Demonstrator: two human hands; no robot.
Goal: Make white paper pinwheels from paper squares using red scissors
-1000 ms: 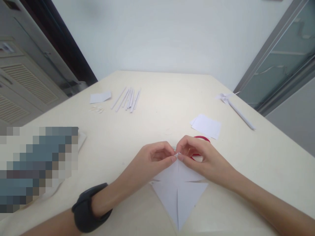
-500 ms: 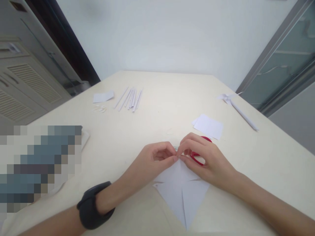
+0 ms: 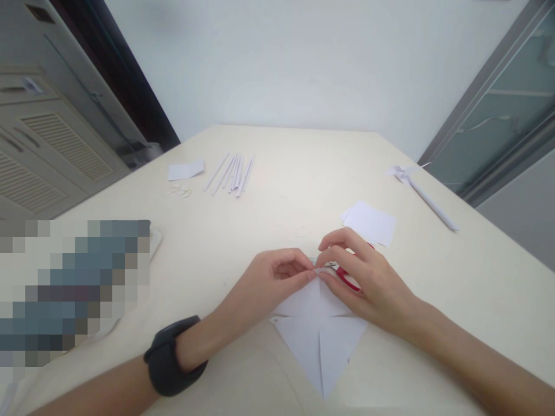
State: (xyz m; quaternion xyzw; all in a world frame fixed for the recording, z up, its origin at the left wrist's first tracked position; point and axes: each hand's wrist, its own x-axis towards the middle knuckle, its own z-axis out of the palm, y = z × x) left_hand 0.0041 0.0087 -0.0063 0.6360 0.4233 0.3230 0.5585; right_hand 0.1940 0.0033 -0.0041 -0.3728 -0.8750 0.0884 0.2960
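A white square of paper lies turned cornerwise before me, with slits running in from its corners toward the middle. My left hand pinches the paper's far corner between thumb and fingertips. Right beside it, my right hand has thumb and index finger closed on the same corner, its other fingers curled above. Red-handled scissors lie on the table behind and partly under my right hand; their blades point left and are partly hidden by the fingers.
Beyond my right hand lie white paper sheets. A paper pinwheel on a stick rests far right. Several rolled paper sticks, a folded sheet and small scraps lie at the back left. A pixelated object is at left.
Both hands keep pinching the paper's far corner. The fingers of my right hand have lifted and spread slightly, showing more of the scissors' blades. The view has shifted a little.
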